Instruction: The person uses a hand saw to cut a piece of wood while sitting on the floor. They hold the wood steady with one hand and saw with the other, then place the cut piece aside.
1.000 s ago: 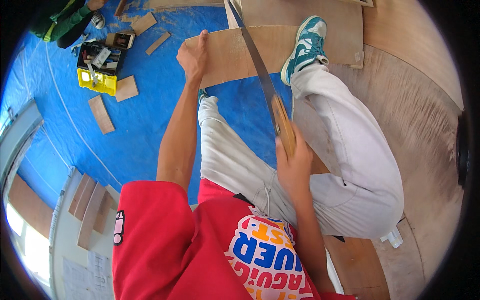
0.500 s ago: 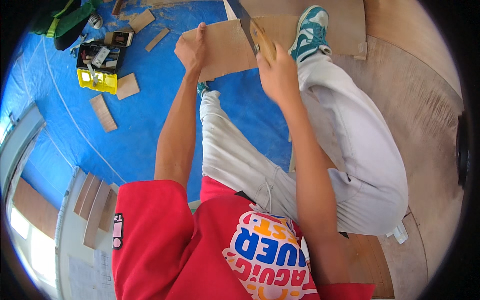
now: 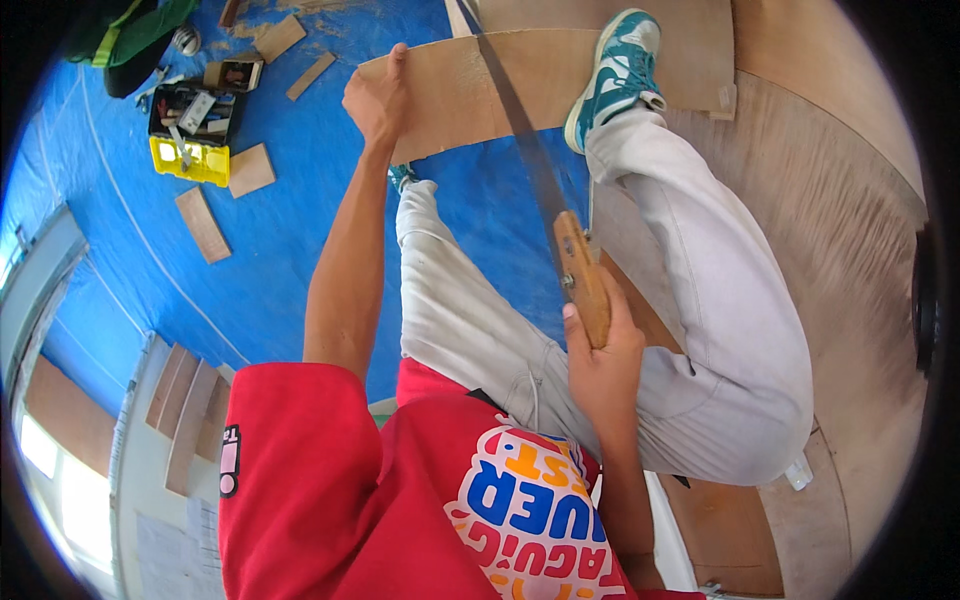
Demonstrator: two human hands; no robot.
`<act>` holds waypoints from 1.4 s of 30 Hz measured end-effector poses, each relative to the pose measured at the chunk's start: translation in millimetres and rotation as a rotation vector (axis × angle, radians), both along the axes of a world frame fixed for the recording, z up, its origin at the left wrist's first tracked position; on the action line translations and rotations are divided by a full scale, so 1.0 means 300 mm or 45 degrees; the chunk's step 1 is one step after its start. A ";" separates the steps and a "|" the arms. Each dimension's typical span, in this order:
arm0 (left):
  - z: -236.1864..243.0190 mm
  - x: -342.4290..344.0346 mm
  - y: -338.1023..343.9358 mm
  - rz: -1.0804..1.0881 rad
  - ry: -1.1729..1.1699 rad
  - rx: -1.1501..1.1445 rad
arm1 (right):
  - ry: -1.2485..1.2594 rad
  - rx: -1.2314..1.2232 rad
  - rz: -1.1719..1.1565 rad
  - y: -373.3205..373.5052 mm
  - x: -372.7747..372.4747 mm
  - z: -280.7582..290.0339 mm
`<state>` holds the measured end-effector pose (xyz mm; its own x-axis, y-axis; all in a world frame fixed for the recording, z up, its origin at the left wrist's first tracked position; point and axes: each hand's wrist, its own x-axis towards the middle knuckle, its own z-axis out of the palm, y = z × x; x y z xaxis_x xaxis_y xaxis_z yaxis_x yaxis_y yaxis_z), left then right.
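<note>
My left hand [image 3: 378, 100] grips the left end of a thin plywood board [image 3: 440, 95], thumb on top. The board's right part lies under my teal-and-white shoe [image 3: 622, 75]. In my right hand [image 3: 606, 365] is the wooden handle of a handsaw [image 3: 525, 130], held low and close to my lap. Its long blade runs up and away to the left, crossing the board near its middle. A thin line on the board lies by the blade; how deep any cut goes I cannot tell.
A blue tarp [image 3: 300, 230] covers the floor at left. On it are an open black-and-yellow toolbox [image 3: 190, 160], wood offcuts [image 3: 203, 225] and sawdust. Another person's dark green clothing [image 3: 130, 40] shows at the far left. Wide plywood [image 3: 800, 200] spreads along the right.
My right hand has pulled the saw back toward my body, so much more of the blade shows. My left hand and the board stay nearly in place.
</note>
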<state>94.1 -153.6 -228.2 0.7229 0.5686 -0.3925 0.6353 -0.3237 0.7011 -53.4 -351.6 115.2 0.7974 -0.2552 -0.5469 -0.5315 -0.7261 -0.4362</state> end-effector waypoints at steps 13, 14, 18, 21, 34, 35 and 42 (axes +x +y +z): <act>0.012 0.003 0.007 -0.008 -0.032 -0.090 | -0.123 0.044 0.121 0.042 0.117 -0.131; 0.009 0.008 0.008 -0.032 -0.031 -0.061 | -0.149 0.080 0.103 0.054 0.200 -0.253; -0.002 0.003 0.007 0.018 -0.023 -0.089 | -0.265 0.037 0.221 0.105 0.474 -0.580; -0.010 0.004 0.004 0.030 -0.041 -0.065 | -0.258 0.076 0.191 0.087 0.483 -0.537; 0.005 -0.001 -0.001 0.004 -0.041 -0.086 | -0.087 0.085 0.045 0.014 0.090 -0.171; 0.003 -0.005 -0.001 -0.002 -0.030 -0.100 | -0.232 0.125 0.125 0.046 0.175 -0.267; -0.012 0.005 0.012 -0.014 0.032 -0.007 | -0.338 0.045 0.261 0.048 0.408 -0.525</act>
